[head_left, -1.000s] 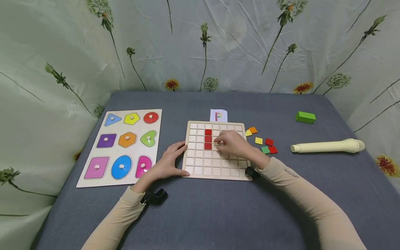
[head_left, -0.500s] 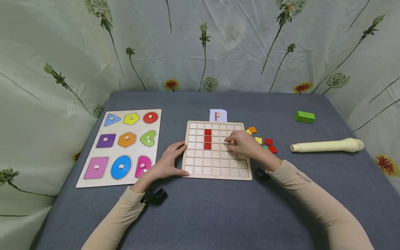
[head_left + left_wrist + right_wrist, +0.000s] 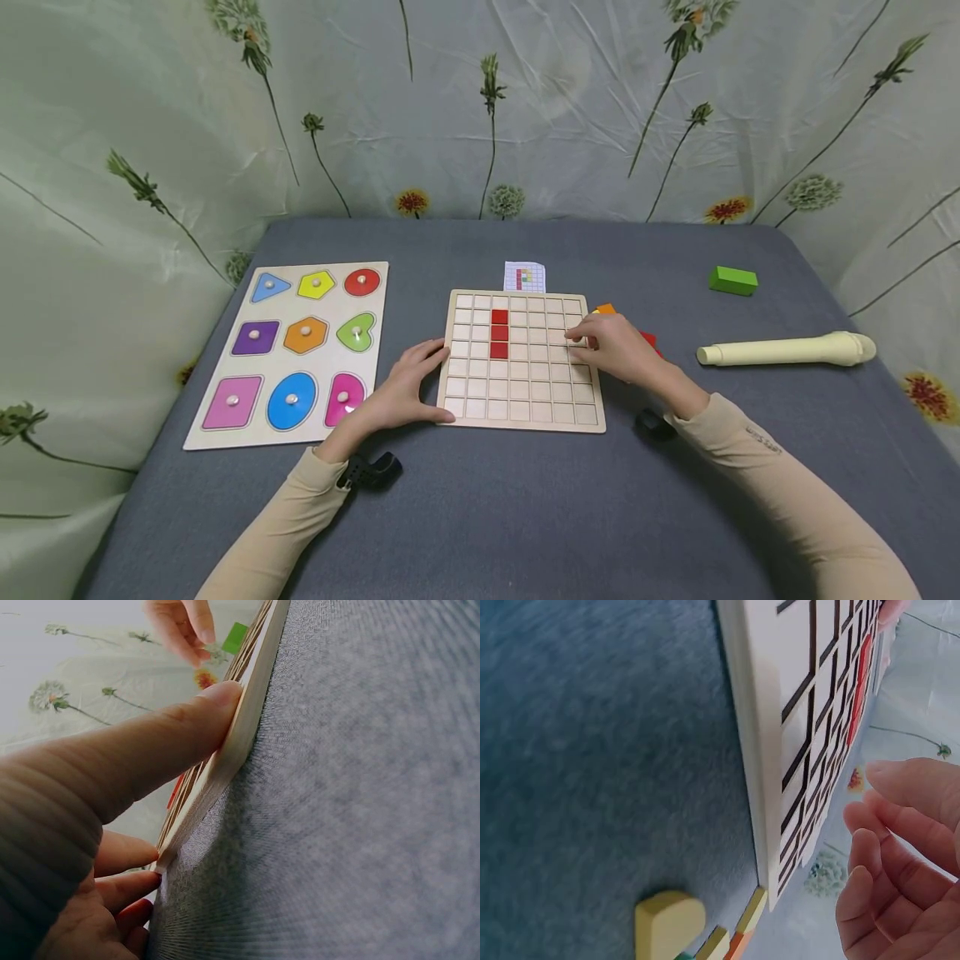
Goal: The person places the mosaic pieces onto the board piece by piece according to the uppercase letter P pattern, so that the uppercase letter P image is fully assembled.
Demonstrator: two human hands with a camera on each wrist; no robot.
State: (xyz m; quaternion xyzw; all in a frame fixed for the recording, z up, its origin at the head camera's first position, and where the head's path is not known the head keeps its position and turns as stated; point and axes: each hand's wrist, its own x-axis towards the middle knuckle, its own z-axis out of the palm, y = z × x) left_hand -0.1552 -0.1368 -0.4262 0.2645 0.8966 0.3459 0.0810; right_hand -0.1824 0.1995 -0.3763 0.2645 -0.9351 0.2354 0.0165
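Observation:
A wooden grid board lies mid-table with three red tiles in one column. My left hand rests at its left edge, with straight fingers on the side and the thumb at the near-left corner. In the left wrist view, that thumb touches the board's edge. Over the board's right edge hovers my right hand, its fingers loosely bent. The right wrist view shows nothing between its thumb and fingers. Loose pieces beyond the board are partly covered by this hand, including an orange tile.
A small pattern card lies behind the board. On the left is a knobbed shape puzzle. A green block and a cream microphone-shaped object lie at the right. Yellow pieces show beside the board in the right wrist view.
My right hand has moved rightward from beside the red tiles to the board's right edge, now covering some loose pieces. The left hand and the three red tiles stay in place.

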